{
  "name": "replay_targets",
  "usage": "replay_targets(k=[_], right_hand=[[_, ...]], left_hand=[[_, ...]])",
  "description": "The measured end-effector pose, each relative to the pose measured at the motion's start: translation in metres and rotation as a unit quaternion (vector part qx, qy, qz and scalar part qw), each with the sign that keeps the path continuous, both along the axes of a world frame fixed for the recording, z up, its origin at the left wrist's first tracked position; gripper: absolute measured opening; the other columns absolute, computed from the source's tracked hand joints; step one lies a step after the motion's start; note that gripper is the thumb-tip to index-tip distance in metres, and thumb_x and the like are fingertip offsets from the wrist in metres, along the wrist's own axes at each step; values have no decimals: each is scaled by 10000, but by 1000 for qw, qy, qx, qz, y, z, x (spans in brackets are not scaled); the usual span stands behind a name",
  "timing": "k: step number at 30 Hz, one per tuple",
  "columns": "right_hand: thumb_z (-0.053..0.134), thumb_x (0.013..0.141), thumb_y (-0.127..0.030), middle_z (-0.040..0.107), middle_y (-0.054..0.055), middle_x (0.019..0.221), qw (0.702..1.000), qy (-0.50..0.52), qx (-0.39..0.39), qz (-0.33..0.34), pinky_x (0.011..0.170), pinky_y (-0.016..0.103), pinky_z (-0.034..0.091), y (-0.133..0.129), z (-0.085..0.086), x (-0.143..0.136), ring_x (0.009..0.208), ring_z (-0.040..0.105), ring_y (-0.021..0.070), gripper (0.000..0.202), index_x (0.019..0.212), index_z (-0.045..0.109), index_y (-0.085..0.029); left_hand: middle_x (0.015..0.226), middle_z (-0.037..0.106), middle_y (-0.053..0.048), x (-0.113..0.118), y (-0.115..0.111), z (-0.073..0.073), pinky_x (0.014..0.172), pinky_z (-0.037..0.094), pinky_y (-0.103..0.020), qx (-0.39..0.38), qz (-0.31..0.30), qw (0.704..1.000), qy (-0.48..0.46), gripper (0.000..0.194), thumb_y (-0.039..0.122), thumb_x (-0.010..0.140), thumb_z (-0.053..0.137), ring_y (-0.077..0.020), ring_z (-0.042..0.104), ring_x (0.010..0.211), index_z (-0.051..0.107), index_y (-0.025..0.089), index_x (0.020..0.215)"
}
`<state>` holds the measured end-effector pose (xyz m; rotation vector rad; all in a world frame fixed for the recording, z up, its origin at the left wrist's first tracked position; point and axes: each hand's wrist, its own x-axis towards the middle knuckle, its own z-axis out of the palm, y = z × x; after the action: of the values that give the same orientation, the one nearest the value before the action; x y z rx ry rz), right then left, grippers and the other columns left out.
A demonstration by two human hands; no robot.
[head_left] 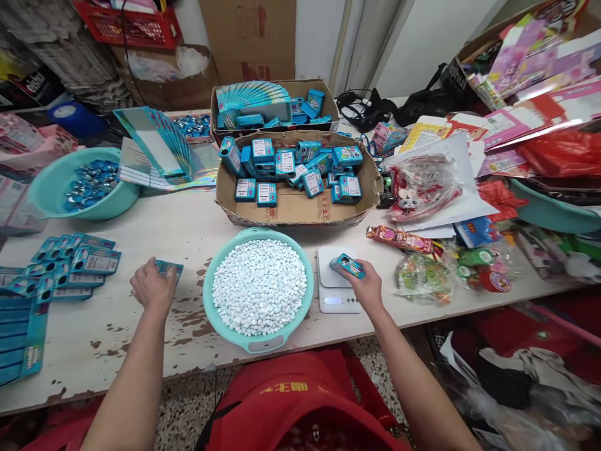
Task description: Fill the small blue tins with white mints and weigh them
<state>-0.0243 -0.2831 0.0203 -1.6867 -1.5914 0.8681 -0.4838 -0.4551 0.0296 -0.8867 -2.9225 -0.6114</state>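
Basin of white pieces (259,287), landmark, on worktop (188,341). Right hand (369,287): right of basin, holding blue box (350,266) over scale (334,294). Left hand (154,285): left of basin, touching blue packet (169,270); grip unclear.

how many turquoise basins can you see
3: the left basin with shiny blue pieces, the centre basin full of small white pieces, and the right basin, partly covered. More may be hidden.

From here I see a glossy plastic basin (308,294), smooth and pale teal; a rough brown cardboard box (291,210); a tabletop (183,351) with flaking matt paint; and a scale (339,300) of smooth white plastic.
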Motion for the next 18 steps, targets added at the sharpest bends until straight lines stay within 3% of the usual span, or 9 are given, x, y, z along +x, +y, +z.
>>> replay_targets(k=[4, 9, 13, 18], right_hand=[[707, 598, -572, 659, 85, 989, 1000, 11, -19, 20, 859, 395, 457, 13, -8, -2, 918, 600, 249, 541, 967, 633, -184], [596, 731, -559, 533, 142, 1264, 998, 48, 3, -38, 889, 405, 456, -11, -10, 24, 1102, 541, 254, 615, 1212, 517, -184], [467, 784, -596, 577, 166, 1198, 991, 20, -49, -124, 853, 403, 462, -40, -20, 54, 1026, 575, 252, 582, 1151, 552, -151], [532, 733, -601, 643, 162, 1078, 983, 21, -87, -160, 810, 388, 478, -72, -38, 77, 954, 606, 259, 553, 1031, 614, -143]], left_hand=[[1197, 553, -186, 36, 22, 11, 995, 325, -515, 59, -109, 992, 33, 428, 387, 792, 506, -352, 461, 1173, 571, 134, 1131], [1142, 607, -140, 91, 50, 21, 1011, 333, -430, 112, -185, 976, -9, 364, 372, 813, 496, -282, 513, 1131, 588, 173, 1104], [1111, 636, -118, 129, 64, 22, 996, 351, -403, 108, -260, 958, -56, 331, 384, 833, 486, -268, 541, 1091, 604, 195, 1078], [1084, 651, -114, 158, 72, 20, 972, 380, -398, 101, -319, 938, -92, 310, 393, 862, 462, -266, 565, 1068, 623, 205, 1049]])
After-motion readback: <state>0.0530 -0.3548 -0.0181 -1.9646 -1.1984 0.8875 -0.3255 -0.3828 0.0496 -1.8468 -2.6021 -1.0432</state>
